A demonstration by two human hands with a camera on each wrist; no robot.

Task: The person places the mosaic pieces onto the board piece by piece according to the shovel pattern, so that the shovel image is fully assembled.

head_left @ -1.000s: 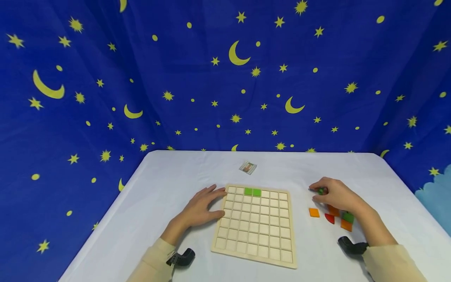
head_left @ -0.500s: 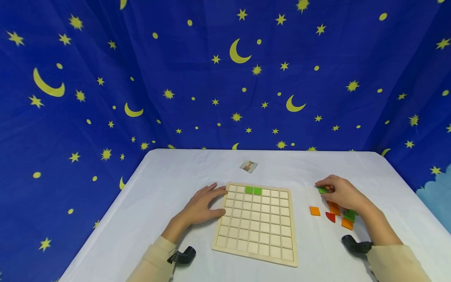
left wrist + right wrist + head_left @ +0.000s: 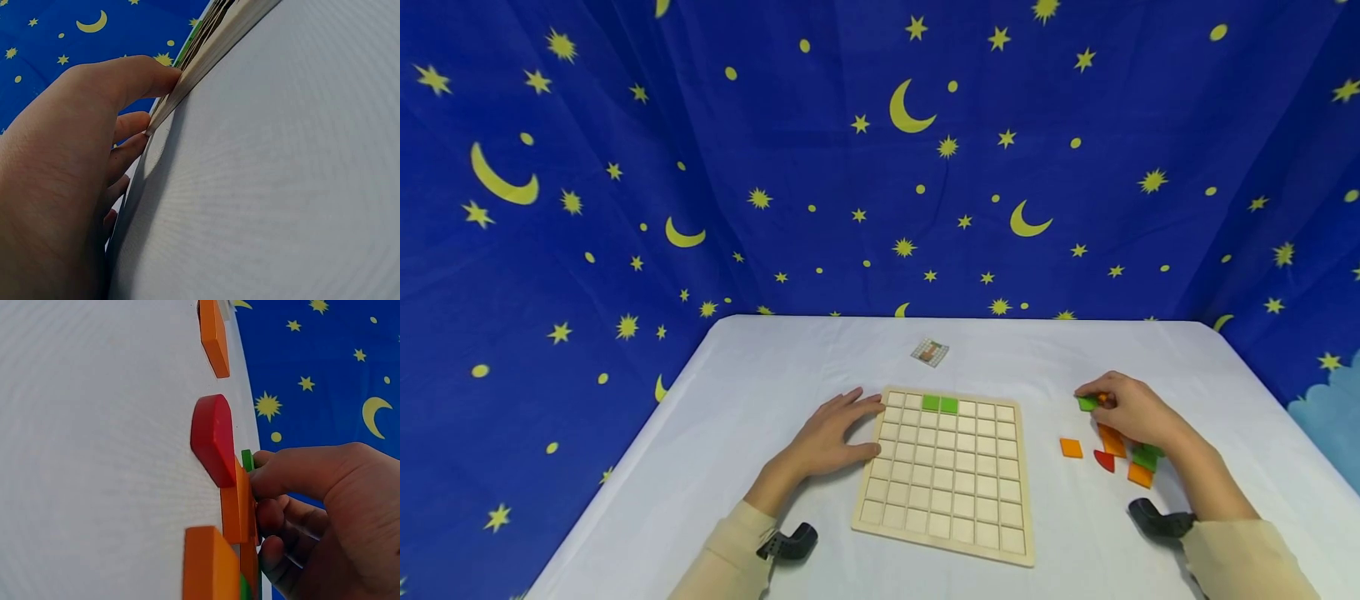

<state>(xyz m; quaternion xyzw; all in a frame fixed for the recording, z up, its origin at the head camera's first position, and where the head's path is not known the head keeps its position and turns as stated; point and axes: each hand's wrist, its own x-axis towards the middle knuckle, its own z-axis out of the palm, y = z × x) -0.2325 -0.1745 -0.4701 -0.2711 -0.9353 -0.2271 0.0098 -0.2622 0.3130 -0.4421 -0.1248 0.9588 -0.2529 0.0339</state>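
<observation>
My left hand (image 3: 831, 437) rests at the left edge of a square wooden grid board (image 3: 941, 479). In the left wrist view its thumb lies on the board's rim, with the fingers spread along the side. Two green square tiles (image 3: 931, 403) sit side by side in the board's far row. To the right of the board, my right hand (image 3: 1131, 410) pinches a green tile (image 3: 1087, 403) between thumb and fingers, low over the table. A small bit of orange shows by those fingertips. The right wrist view has the other fingers curled behind the thumb.
Around the right hand lie an orange square tile (image 3: 1071, 448), a red quarter-round piece (image 3: 1104, 461), another orange tile (image 3: 1140, 475) and a green piece (image 3: 1147, 456). A small printed grid card (image 3: 930, 352) lies behind the board. A blue star-patterned cloth hangs beyond the table.
My right hand has shifted slightly right, and more of the green tile shows at its fingertips. The left hand stays at the board's edge.
</observation>
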